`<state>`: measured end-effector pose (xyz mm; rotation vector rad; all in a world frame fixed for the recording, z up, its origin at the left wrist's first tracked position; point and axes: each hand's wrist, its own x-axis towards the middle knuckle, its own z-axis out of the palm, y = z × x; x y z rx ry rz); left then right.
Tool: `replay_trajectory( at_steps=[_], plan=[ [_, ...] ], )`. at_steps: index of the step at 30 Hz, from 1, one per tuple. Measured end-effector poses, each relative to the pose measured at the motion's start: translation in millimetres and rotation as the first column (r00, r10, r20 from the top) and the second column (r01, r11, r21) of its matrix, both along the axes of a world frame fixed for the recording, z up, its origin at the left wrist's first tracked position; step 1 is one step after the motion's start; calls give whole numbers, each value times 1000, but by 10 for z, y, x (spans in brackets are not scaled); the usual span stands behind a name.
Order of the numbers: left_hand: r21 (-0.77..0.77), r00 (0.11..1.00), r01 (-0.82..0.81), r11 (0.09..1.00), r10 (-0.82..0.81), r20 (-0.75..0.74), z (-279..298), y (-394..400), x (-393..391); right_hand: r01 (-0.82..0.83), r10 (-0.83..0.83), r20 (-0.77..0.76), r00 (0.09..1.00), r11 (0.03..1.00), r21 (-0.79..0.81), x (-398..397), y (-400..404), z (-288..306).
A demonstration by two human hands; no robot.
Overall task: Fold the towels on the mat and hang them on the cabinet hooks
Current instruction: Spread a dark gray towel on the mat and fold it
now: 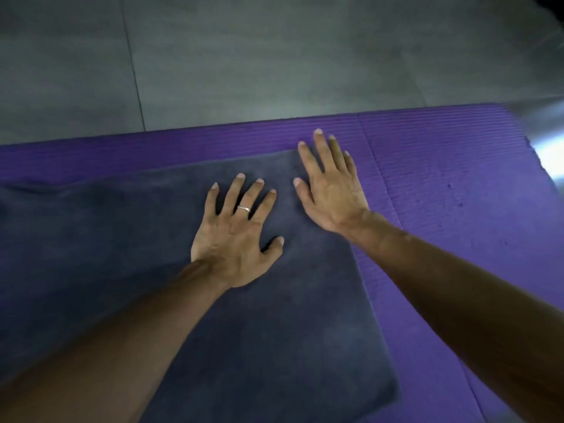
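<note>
Pressing hands: both lie flat with straight, spread fingers and grip nothing.
Left hand (236, 239): rests on the dark grey towel (274, 331), a ring (244, 208) on one finger.
Right hand (331, 190): palm on the towel's far right corner, fingertips over the edge onto the purple mat (457, 178).
Towel: spread on the mat.
Floor (274, 56): grey tiles beyond the mat.

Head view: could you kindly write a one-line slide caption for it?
Left hand and right hand, fingers spread, press flat on a dark grey towel lying on a ribbed purple mat.
</note>
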<state>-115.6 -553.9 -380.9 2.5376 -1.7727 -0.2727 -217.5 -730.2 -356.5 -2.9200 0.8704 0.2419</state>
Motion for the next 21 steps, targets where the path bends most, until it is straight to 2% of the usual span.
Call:
replay_trajectory(
  at_steps=[2, 4, 7, 9, 11, 14, 16, 17, 19, 21],
  plan=[
    [14, 1000, 3, 1000, -3, 11, -6, 1, -2, -251, 249, -109, 962, 968, -8, -224, 4, -8],
    [35, 1000, -9, 999, 9, 9, 4, -3, -6, -243, 252, -219, 943, 968, 69, -337, -228, -4],
    [53, 999, -46, 998, 46, 12, 16, 11, -24, -170, 185, -270, 945, 982, 81, -246, -629, 0],
    [81, 996, -84, 993, 81, 35, 23, 15, -66, -175, 202, -233, 951, 976, 131, -231, -702, 2],
    [73, 981, -192, 979, 190, 37, 55, 37, -195, -158, 184, -108, 977, 964, 215, -311, -628, -6],
    [-146, 923, -384, 912, 377, -72, 178, 77, -795, -217, 196, 97, 976, 919, 329, -583, -484, 31],
    [-312, 901, -431, 846, 419, -109, 251, 87, -1372, -283, 257, 118, 959, 873, 396, -790, -465, 72],
    [-337, 883, -468, 817, 451, -131, 290, 69, -1663, -285, 262, 113, 958, 853, 438, -876, -477, 99],
    [-283, 799, -601, 748, 555, -230, 371, -19, -2156, -276, 258, 105, 960, 834, 478, -998, -507, 151],
    [-108, 707, -693, 712, 645, -290, 394, -120, -2483, -290, 288, 77, 955, 839, 460, -1071, -534, 201]
  ],
)
